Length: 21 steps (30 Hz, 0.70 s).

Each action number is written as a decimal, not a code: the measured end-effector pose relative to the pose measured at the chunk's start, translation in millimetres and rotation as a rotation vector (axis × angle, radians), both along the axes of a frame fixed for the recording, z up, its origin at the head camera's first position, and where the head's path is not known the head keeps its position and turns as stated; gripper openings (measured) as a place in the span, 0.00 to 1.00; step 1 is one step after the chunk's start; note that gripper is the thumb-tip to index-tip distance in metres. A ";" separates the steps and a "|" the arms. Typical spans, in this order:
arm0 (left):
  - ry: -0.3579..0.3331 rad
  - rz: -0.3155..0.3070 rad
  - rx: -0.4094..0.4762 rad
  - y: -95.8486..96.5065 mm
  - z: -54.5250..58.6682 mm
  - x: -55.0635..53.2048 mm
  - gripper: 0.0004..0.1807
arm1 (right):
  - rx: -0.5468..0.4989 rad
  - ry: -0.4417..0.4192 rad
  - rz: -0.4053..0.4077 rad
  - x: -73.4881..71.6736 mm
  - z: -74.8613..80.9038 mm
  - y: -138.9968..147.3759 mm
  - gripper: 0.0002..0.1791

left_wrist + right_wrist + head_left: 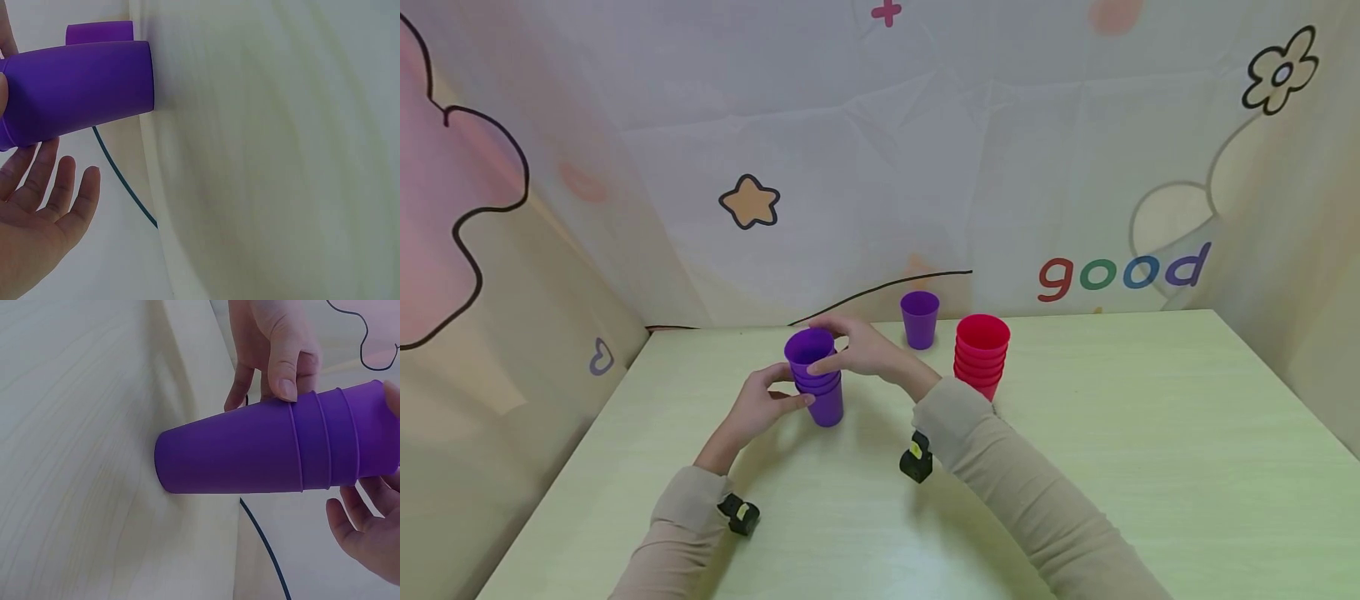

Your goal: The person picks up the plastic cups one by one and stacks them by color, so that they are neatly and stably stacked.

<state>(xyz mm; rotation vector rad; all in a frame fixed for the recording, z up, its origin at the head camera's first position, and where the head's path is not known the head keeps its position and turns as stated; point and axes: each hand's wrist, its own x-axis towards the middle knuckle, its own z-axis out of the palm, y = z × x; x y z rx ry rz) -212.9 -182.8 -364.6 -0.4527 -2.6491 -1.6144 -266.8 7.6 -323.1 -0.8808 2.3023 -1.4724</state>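
A stack of several nested purple cups is upright between both hands. My left hand holds the stack from the left at about mid-height; in the right wrist view its thumb lies by the lowest rim. From the right, my right hand grips the top of the stack near its mouth, thumb in front and fingers behind. The right wrist view shows the nested rims of the purple stack close together. Whether the base touches the table cannot be told.
A single purple cup stands upright near the table's back edge. Right of it is a stack of nested red cups, partly behind the right forearm. A printed cloth hangs behind the pale wooden table.
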 end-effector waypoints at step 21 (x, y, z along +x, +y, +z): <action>-0.004 0.008 -0.004 0.8 0.4 0.6 0.23 | 0.004 -0.050 -0.048 -3.8 -15.2 1.4 0.37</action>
